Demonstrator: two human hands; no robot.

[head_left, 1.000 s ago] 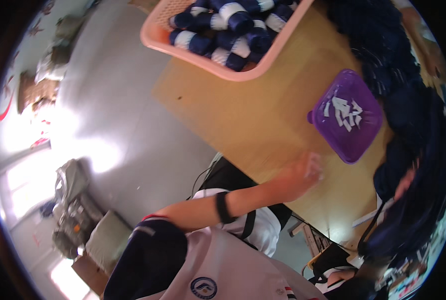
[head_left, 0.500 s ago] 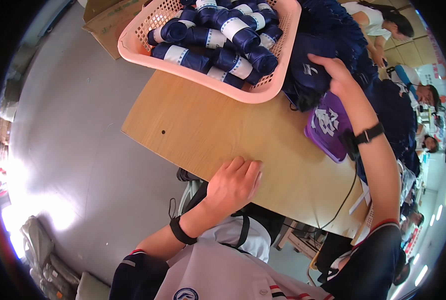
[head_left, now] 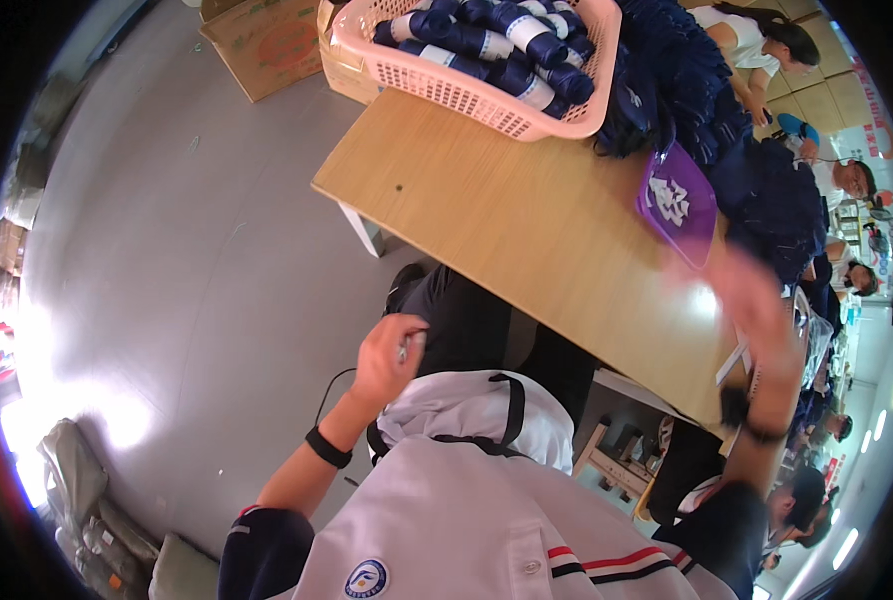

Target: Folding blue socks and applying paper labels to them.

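My left hand is held over my lap, off the table's front edge. Its fingers are curled closed, and a small pale bit shows at them that I cannot make out. Smeared by motion, my right hand is over the right part of the wooden table, just nearer than a purple plastic basket. White paper slips lie in that basket. A pink plastic basket at the table's far edge holds several navy rolled bundles with white paper bands.
A large heap of navy fabric pieces rises along the table's far right side. Cardboard boxes stand on the floor beyond the table. Grey wrapped bundles lie at lower left. Other people are working at the right.
My right hand has left the navy fabric and come back toward me past the purple basket. My left hand has moved off the table to the left. The view has shifted.
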